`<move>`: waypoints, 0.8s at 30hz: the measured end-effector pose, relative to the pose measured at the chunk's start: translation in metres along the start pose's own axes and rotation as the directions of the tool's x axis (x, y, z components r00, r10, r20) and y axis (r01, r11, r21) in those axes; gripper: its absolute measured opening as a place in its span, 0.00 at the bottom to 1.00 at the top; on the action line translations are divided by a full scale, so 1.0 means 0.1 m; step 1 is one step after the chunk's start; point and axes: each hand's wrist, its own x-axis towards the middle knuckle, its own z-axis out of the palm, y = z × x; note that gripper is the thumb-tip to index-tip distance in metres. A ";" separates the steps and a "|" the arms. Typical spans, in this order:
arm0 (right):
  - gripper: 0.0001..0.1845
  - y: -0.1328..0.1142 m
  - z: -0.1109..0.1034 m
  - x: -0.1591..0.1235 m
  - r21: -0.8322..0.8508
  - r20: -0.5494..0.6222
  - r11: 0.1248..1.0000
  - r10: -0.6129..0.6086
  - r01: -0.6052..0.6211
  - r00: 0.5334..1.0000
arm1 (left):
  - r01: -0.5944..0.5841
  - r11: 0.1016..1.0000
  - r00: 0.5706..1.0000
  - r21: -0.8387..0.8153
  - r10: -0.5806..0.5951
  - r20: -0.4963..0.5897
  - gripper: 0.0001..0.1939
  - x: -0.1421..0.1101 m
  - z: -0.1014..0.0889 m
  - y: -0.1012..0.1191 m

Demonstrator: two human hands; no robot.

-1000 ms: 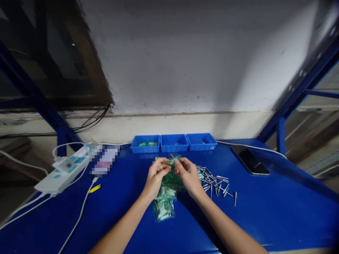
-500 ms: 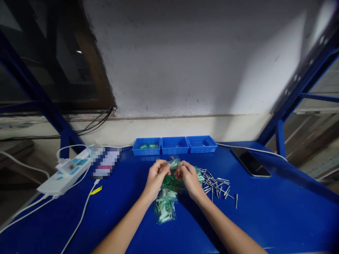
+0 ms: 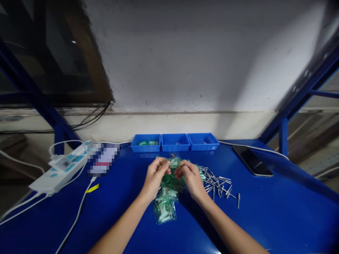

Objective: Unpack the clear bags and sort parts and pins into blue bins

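Observation:
Between my two hands is a small clear-green plastic bag [image 3: 174, 162] with pale pieces inside. My left hand [image 3: 156, 176] pinches its left side with thumb and forefinger. On the other side, my right hand [image 3: 189, 176] is closed with curled fingers at the bag's right edge. More filled green bags [image 3: 164, 210] lie in a stack below and in front of my hands, partly hidden by them. Just right of my right hand, loose metal pop rivets [image 3: 215, 183] are scattered in a pile.
Three blue bins stand along the wall; the left bin [image 3: 146, 148] holds green bags. A black phone [image 3: 252, 161] lies at the right. At the left are a white power strip [image 3: 57, 174], its cables, and a blurred device [image 3: 103, 158] on a cord with a yellow tag [image 3: 92, 188].
The view has shifted slightly. My hands keep nearly the same hold on the bag, and the bags and rivets lie as before.

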 end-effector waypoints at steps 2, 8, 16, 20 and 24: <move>0.07 -0.02 0.01 -0.01 -0.034 0.005 0.999 -0.006 0.007 1.000 | 0.015 0.999 1.000 -0.037 -0.016 -0.013 0.11 0.00 0.01 0.02; 0.09 0.00 -0.01 -0.01 -0.077 -0.005 0.997 -0.028 0.028 1.000 | -0.009 1.000 1.000 0.017 0.009 -0.009 0.11 -0.01 0.02 0.01; 0.10 0.07 -0.04 0.04 -0.030 -0.054 0.999 -0.018 0.017 0.998 | -0.171 0.949 0.985 0.264 0.163 0.051 0.08 -0.04 0.01 -0.03; 0.10 0.07 -0.03 0.05 0.005 -0.063 1.000 0.025 -0.025 0.998 | -0.201 0.930 0.979 0.308 0.187 0.075 0.08 -0.04 0.01 -0.04; 0.08 0.05 -0.01 0.04 0.038 -0.024 0.999 0.029 -0.028 0.999 | -0.176 0.948 0.984 0.265 0.172 0.040 0.09 -0.03 0.00 -0.03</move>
